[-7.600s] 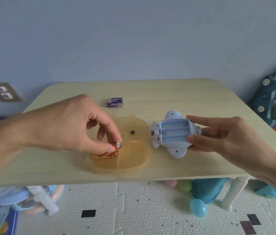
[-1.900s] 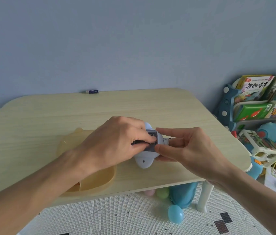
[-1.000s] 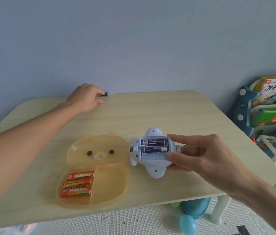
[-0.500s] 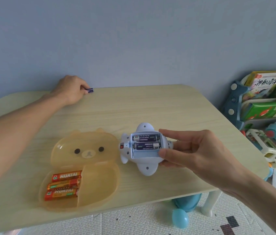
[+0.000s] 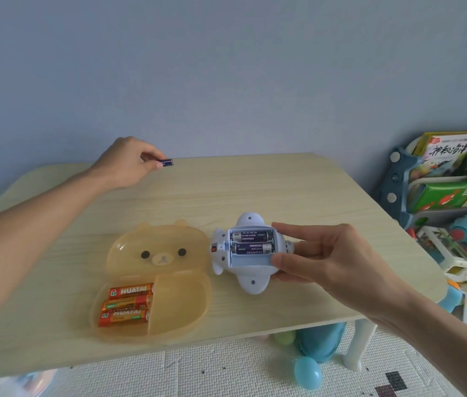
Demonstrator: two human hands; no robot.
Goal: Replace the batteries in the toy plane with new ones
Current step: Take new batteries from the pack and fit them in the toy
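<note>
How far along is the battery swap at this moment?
Done: three orange batteries lie in the bear case, and two dark batteries sit in the toy plane. In hand: the right hand holds the plane while the left hand pinches a third dark battery at the table's far edge. Left: filling the empty nearest slot; no cover is visible.

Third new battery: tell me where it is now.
The dark battery is at the table's far-left edge, pinched in the left hand.

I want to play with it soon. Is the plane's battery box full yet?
Not full. The toy plane's open battery compartment holds two dark batteries; the nearest slot is empty.
</note>
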